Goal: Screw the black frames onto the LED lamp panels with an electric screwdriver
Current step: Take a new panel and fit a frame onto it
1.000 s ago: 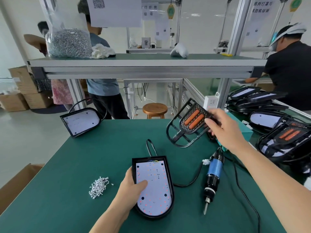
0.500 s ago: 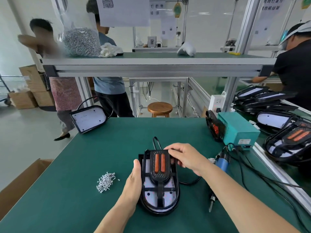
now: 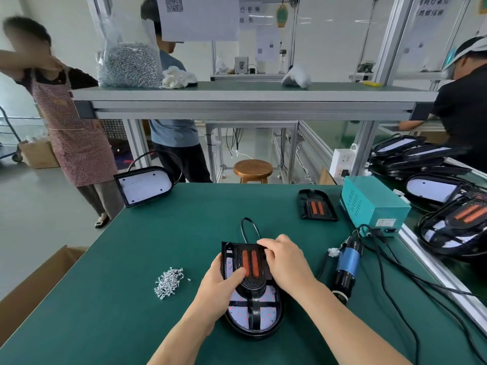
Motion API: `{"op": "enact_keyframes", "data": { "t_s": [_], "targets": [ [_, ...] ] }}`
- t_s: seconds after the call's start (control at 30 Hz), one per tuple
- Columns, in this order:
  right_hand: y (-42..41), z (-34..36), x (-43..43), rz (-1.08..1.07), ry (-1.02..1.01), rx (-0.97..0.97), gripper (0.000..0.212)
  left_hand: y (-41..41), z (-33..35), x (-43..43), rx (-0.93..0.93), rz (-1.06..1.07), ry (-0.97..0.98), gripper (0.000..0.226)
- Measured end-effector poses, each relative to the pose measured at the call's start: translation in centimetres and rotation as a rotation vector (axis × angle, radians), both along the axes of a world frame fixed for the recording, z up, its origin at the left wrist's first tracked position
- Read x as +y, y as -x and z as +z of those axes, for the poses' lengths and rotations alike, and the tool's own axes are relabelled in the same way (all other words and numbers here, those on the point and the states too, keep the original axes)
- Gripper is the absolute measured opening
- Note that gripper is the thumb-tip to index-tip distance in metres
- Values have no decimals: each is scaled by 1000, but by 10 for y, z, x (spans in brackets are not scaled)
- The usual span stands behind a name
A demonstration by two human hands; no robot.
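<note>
The black frame [image 3: 254, 284] lies on the LED lamp panel [image 3: 238, 316] near the middle of the table's [image 3: 131, 259] front edge. The left hand [image 3: 220, 284] grips its left side, thumb on top, and the right hand [image 3: 286, 262] curls its fingers over the far right corner. The electric screwdriver [image 3: 347, 267] lies toward the right edge, untouched.

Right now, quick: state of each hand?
Left hand: closed, gripping the left edge of the white LED lamp panel, thumb on the black plastic frame with orange strips.
Right hand: closed, fingers curled over the frame's upper right.
</note>
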State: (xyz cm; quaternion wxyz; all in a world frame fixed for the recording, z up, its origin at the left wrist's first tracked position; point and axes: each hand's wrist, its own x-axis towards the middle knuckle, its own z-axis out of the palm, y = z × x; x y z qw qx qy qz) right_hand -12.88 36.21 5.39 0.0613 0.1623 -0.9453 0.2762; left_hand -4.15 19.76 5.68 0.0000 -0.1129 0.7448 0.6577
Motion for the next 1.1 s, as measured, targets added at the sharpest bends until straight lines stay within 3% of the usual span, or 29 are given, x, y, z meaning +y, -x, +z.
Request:
{"op": "enact_keyframes", "data": {
  "t_s": [0.27,0.43,0.6,0.67,0.77,0.87,0.97,1.1],
  "targets": [
    [-25,7,2,-82,65,-110,44,-7,7,6,28,-18,15,30],
    [-75,-7,0,-85,298,-172,55,-7,8,3,13,-8,10,22],
    [-86,-14,3,-122,456,-185,53,-8,5,2,-10,-3,38,20],
    [-84,-16,1,-147,491,-139,50,-5,6,-1,-4,83,205,21],
    [-84,-18,0,-162,521,-126,48,-1,8,-30,129,345,617,16],
    [-85,-20,0,-165,549,-143,47,3,6,-76,84,313,1037,22],
    [-87,-20,-1,-162,573,-145,48,5,5,-95,-44,209,1139,24],
    [-88,-18,-2,-157,562,-167,49,9,1,-98,-29,107,1187,8]
  ]
}}
